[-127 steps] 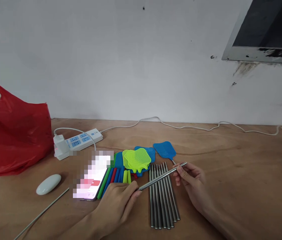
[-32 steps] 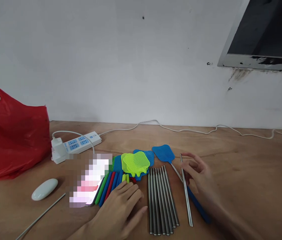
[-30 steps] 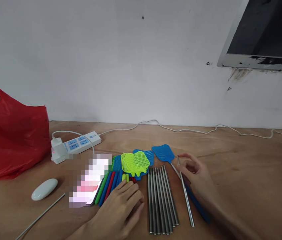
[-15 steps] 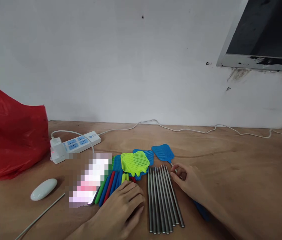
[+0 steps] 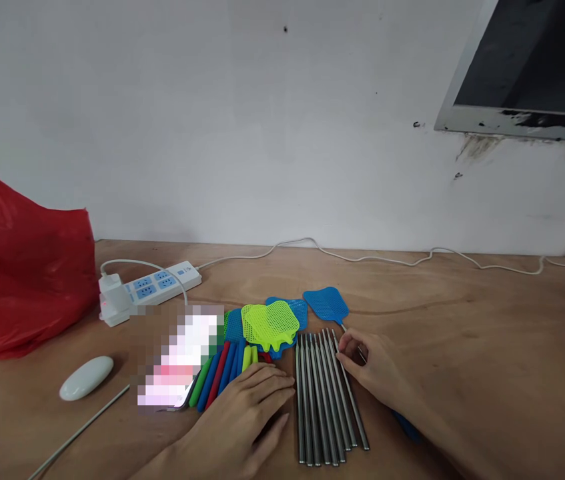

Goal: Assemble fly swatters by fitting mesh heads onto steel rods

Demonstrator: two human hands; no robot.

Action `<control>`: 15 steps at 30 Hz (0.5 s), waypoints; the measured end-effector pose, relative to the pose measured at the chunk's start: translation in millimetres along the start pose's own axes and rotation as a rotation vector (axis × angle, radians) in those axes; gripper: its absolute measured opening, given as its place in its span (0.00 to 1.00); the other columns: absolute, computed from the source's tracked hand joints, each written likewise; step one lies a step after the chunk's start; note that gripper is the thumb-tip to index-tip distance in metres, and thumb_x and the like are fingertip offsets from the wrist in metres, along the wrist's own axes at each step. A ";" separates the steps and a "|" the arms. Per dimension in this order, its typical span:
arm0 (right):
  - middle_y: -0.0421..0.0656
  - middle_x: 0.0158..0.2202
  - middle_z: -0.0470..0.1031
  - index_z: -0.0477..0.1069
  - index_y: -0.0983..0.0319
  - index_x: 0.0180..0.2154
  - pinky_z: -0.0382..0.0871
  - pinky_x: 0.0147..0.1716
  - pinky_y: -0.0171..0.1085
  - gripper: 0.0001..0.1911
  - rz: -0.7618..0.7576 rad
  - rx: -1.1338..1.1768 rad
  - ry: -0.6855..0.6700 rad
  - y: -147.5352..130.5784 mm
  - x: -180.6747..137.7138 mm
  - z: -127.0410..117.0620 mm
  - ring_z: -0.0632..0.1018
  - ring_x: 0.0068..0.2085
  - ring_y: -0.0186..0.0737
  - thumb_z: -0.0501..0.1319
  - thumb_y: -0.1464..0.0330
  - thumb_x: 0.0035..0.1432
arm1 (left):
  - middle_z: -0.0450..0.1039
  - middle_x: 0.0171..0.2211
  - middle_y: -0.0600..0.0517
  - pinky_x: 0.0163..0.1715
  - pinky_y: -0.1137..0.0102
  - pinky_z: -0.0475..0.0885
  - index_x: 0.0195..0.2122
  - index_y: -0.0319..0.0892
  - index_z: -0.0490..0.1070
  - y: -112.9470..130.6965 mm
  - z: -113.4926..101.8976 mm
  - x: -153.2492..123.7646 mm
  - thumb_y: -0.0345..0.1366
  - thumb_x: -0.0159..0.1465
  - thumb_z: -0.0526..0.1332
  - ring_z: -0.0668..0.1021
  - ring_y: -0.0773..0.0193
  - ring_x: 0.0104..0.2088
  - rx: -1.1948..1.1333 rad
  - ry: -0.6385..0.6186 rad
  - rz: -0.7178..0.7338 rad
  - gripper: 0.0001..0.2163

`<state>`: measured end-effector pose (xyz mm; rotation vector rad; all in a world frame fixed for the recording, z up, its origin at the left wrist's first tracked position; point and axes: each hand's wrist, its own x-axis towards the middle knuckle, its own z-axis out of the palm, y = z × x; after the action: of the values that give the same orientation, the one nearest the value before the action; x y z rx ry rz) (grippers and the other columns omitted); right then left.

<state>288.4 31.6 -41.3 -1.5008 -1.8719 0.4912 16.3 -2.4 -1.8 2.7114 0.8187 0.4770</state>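
Observation:
A row of silver metal rods [image 5: 323, 407] lies side by side on the wooden table. My right hand [image 5: 375, 367] is curled at the upper end of the rightmost rod, thumb and fingertips closed on it. Under that hand runs the thin shaft of a blue fly swatter [image 5: 327, 304], whose handle shows partly below my wrist. My left hand [image 5: 255, 413] lies with fingers stretched out and thumb apart over the lower ends of several coloured handles, fingertips close to the leftmost rod. Yellow-green swatter heads [image 5: 275, 323] overlap blue and green ones above those handles.
Left of the handles is a phone with a pixelated, glowing screen [image 5: 182, 360]. A white power strip [image 5: 162, 283] with a plugged-in charger stands behind it. Near the left edge are a white oval object [image 5: 87, 378] and a red plastic bag [image 5: 27, 280]. A white cable [image 5: 362, 259] runs along the wall.
My right hand has shifted slightly left, its fingertips now at the rightmost rod. My left fingers have stretched a little toward the rods.

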 end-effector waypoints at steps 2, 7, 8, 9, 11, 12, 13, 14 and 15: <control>0.38 0.21 0.73 0.66 0.58 0.29 0.62 0.26 0.36 0.02 0.004 -0.007 0.026 -2.7 0.9 0.5 0.73 0.24 0.38 0.58 0.69 0.53 | 0.76 0.54 0.44 0.59 0.56 0.68 0.57 0.41 0.69 0.0 -0.2 0.0 0.26 0.66 0.56 0.76 0.54 0.54 0.007 -0.011 0.000 0.18; 0.39 0.23 0.74 0.68 0.58 0.28 0.61 0.26 0.36 0.04 -0.026 -0.051 0.069 -9.2 0.5 0.6 0.73 0.24 0.38 0.58 0.68 0.55 | 0.76 0.54 0.45 0.58 0.56 0.70 0.58 0.42 0.69 0.0 -1.1 0.6 0.26 0.65 0.57 0.77 0.54 0.53 -0.008 0.001 0.001 0.20; 0.39 0.23 0.74 0.68 0.58 0.28 0.61 0.26 0.35 0.05 -0.036 -0.056 0.079 -9.5 0.2 0.7 0.72 0.23 0.37 0.57 0.68 0.56 | 0.76 0.54 0.45 0.57 0.57 0.71 0.58 0.43 0.69 0.0 -1.2 0.7 0.26 0.65 0.57 0.77 0.54 0.53 -0.014 0.007 -0.001 0.20; 0.38 0.22 0.74 0.68 0.58 0.28 0.60 0.25 0.35 0.05 -0.045 -0.060 0.086 -9.4 0.0 0.6 0.72 0.23 0.37 0.57 0.68 0.57 | 0.76 0.54 0.46 0.56 0.57 0.71 0.58 0.43 0.69 0.0 -1.2 0.8 0.25 0.65 0.58 0.77 0.54 0.52 -0.022 0.012 -0.001 0.20; 0.38 0.22 0.74 0.69 0.58 0.29 0.60 0.24 0.35 0.07 -0.055 -0.085 0.096 -7.8 0.1 -0.4 0.71 0.22 0.36 0.56 0.68 0.58 | 0.76 0.53 0.46 0.55 0.57 0.71 0.58 0.44 0.69 -0.1 -1.3 0.5 0.25 0.64 0.58 0.77 0.54 0.52 -0.031 0.016 -0.003 0.21; 0.38 0.23 0.74 0.70 0.58 0.29 0.60 0.25 0.35 0.07 -0.053 -0.110 0.103 -6.3 0.5 -1.5 0.71 0.22 0.36 0.55 0.68 0.59 | 0.76 0.53 0.46 0.55 0.57 0.71 0.58 0.44 0.69 -0.2 -1.2 0.1 0.25 0.64 0.58 0.77 0.54 0.51 -0.032 0.014 -0.007 0.21; 0.38 0.23 0.75 0.70 0.58 0.30 0.60 0.26 0.36 0.07 -0.047 -0.145 0.113 -4.3 1.1 -2.8 0.72 0.22 0.37 0.55 0.68 0.59 | 0.76 0.53 0.46 0.55 0.57 0.71 0.58 0.44 0.69 -0.3 -1.0 -0.3 0.26 0.64 0.58 0.77 0.54 0.51 -0.032 0.013 -0.012 0.20; 0.38 0.24 0.76 0.71 0.58 0.31 0.61 0.27 0.36 0.06 -0.040 -0.185 0.123 -1.9 1.7 -4.4 0.72 0.23 0.37 0.56 0.68 0.58 | 0.76 0.53 0.46 0.55 0.57 0.71 0.58 0.44 0.69 -0.4 -0.8 -0.7 0.26 0.65 0.58 0.77 0.54 0.51 -0.031 0.009 -0.016 0.20; 0.39 0.25 0.77 0.72 0.58 0.32 0.61 0.28 0.37 0.06 -0.029 -0.233 0.138 0.6 2.3 -6.1 0.73 0.24 0.38 0.56 0.69 0.58 | 0.76 0.53 0.46 0.55 0.57 0.71 0.58 0.43 0.69 -0.5 -0.6 -1.1 0.26 0.65 0.58 0.77 0.54 0.52 -0.030 0.007 -0.022 0.20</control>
<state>293.0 33.2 -36.9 -1.6105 -1.8887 0.1546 15.0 -2.5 -1.6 2.6718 0.8355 0.4898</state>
